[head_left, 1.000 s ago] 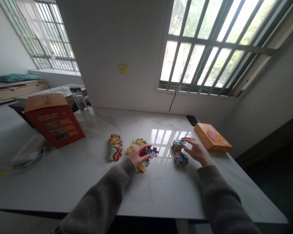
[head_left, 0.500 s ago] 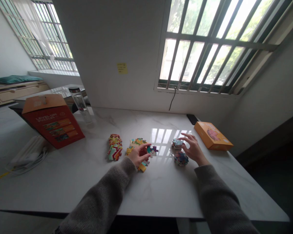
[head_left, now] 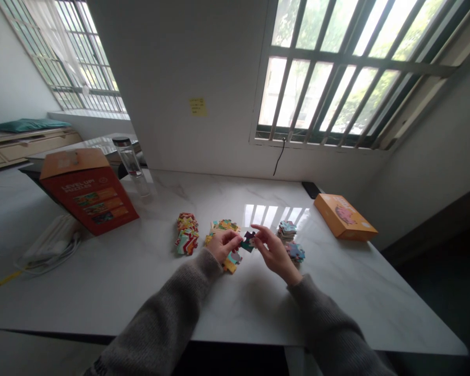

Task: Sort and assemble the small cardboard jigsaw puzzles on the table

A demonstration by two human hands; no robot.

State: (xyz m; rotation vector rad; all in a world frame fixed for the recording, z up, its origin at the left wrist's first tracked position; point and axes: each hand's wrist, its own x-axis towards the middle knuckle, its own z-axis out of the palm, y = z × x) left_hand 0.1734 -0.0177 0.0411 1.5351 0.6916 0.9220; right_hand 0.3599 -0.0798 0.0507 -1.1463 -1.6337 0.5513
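Room: daylight streaming through a barred window (head_left: 321,73), a yellow sticky note (head_left: 198,107) clinging to the white wall, a teal cushion (head_left: 29,125) lying on a low wooden bench far off to the left.
Table: a white marble-patterned table (head_left: 258,308) stretching across the view, window light gleaming on its top.
Boxes: a red puzzle box (head_left: 90,201) leaning at the far left, a glass water bottle (head_left: 129,162) standing just beside it, an orange box (head_left: 344,218) lying at the far right near a black phone (head_left: 310,189).
Puzzle piles: a colourful heap (head_left: 187,235) sitting left of the hands, loose pieces (head_left: 224,225) spreading just beside it, two small stacks (head_left: 286,231) (head_left: 295,252) standing to the right.
Left hand (head_left: 223,246): curling over the loose pieces, fingertips pinching the left edge of a jigsaw piece (head_left: 248,241).
Right hand (head_left: 274,250): reaching in from the right, fingers meeting that piece's right edge, firmness of grip impossible to tell.
Piece: dark teal and purple, sitting between both hands, seeming to slant from lower left to upper right, height above the table hard to judge.
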